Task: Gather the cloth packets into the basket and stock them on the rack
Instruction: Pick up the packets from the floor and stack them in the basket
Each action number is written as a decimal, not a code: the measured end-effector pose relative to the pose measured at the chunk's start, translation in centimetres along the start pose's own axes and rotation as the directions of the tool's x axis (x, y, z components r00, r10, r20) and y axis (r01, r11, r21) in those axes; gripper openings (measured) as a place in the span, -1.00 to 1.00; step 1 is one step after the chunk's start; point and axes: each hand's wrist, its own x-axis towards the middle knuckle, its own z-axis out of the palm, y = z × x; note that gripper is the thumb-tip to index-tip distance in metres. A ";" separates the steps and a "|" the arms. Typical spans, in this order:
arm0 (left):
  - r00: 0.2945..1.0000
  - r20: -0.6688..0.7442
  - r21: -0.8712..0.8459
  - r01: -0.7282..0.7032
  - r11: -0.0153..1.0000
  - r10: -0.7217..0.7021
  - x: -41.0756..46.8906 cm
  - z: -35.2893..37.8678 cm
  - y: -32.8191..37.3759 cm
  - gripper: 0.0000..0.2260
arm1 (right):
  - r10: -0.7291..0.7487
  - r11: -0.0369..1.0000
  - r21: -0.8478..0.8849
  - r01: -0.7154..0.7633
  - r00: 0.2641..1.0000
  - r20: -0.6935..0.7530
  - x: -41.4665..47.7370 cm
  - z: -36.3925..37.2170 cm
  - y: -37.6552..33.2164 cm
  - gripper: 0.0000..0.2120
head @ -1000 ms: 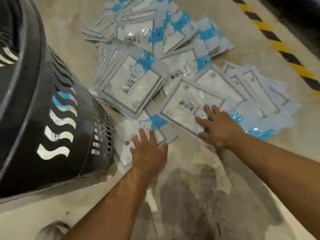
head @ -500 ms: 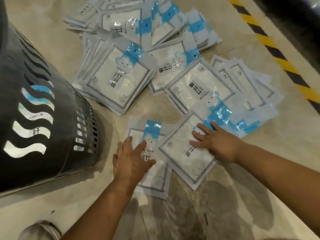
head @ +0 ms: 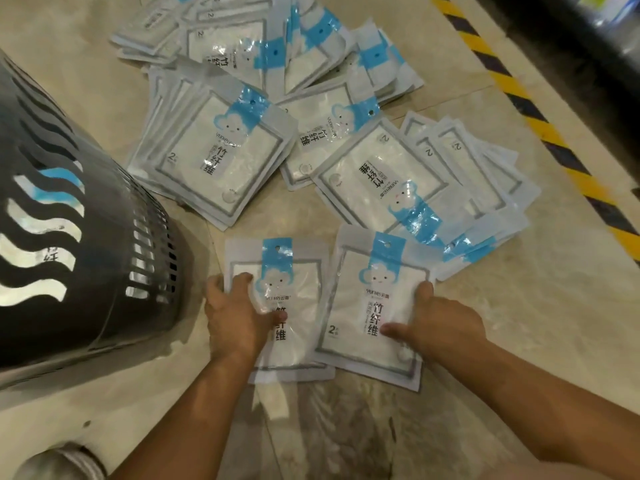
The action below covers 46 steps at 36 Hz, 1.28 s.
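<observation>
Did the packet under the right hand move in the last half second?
Yes. The packet in the right hand slid out of the pile toward the dark floor stain, turning counterclockwise.

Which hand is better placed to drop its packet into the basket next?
Left. The left hand grips the left packet and lies nearer the basket; the right hand, gripping the right packet, is farther from it.

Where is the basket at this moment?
In the head view the black basket sits on the floor at the left edge, left of the left hand and the packets.
</observation>
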 end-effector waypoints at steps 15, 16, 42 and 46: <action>0.997 0.077 -0.397 0.036 0.917 -0.005 -0.3 -0.3 -1.2 -0.93 | -0.075 0.595 0.783 0.178 0.983 -0.166 1.5 0.7 0.0 -0.90; 0.999 0.048 -0.374 -0.001 0.927 0.020 -0.5 -0.4 -1.2 -0.88 | -0.077 0.560 0.807 0.187 0.982 -0.175 1.4 0.4 0.0 -0.91; 0.793 -0.568 -0.478 -0.536 0.696 0.220 -0.8 -18.2 19.8 -0.84 | 0.052 0.508 0.599 0.619 0.672 -0.739 -4.7 -27.2 -3.6 -0.88; 0.752 -0.624 -0.478 -0.583 0.657 0.213 -1.2 -22.9 21.1 -0.86 | 0.030 0.449 0.579 0.681 0.636 -0.771 -6.6 -31.1 -5.6 -0.92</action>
